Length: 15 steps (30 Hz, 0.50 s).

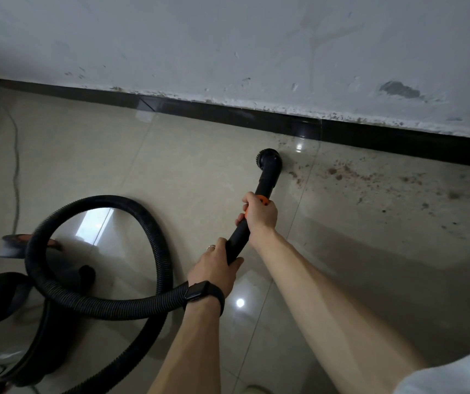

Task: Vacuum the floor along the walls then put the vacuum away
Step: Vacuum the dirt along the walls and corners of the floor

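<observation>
Hands both clamp the black wand [239, 236]: my right hand [261, 214] curls round it by the orange collar [262, 199], my left hand [214, 268] lower; brush nozzle [268, 160] touches the tile floor [171, 172].

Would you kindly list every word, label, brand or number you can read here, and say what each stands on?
No text here can be read.
On the watch: the screen is dark, with nothing showing.
On the vacuum cleaner: dark marks on its pale shell at the lower left, too blurred to read.
</observation>
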Tool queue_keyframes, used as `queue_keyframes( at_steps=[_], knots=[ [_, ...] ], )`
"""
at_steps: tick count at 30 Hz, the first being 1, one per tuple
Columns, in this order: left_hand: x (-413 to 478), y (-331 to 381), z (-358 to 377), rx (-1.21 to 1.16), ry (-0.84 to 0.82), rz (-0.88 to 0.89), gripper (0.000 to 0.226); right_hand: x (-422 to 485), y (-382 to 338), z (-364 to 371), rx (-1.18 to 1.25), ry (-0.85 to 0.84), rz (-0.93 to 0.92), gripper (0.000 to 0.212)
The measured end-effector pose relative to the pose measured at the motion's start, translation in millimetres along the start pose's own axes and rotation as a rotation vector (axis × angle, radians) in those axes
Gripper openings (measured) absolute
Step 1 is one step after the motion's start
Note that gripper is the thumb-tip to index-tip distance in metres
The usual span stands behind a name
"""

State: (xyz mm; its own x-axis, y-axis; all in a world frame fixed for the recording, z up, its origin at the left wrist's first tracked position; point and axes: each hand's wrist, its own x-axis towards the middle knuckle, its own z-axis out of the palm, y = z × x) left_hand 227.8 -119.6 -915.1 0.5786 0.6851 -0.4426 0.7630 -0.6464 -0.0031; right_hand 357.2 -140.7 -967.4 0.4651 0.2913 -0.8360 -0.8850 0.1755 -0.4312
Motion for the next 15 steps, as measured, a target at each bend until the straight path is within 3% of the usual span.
queue_keyframes(
  at_steps=[15],
  knots=[
    [31.7,24.1,6.7,-0.068,0.050,0.071,0.029,26.7,-27.0,-2.9,-0.009,0.067,-0.109,0.016]
  ],
)
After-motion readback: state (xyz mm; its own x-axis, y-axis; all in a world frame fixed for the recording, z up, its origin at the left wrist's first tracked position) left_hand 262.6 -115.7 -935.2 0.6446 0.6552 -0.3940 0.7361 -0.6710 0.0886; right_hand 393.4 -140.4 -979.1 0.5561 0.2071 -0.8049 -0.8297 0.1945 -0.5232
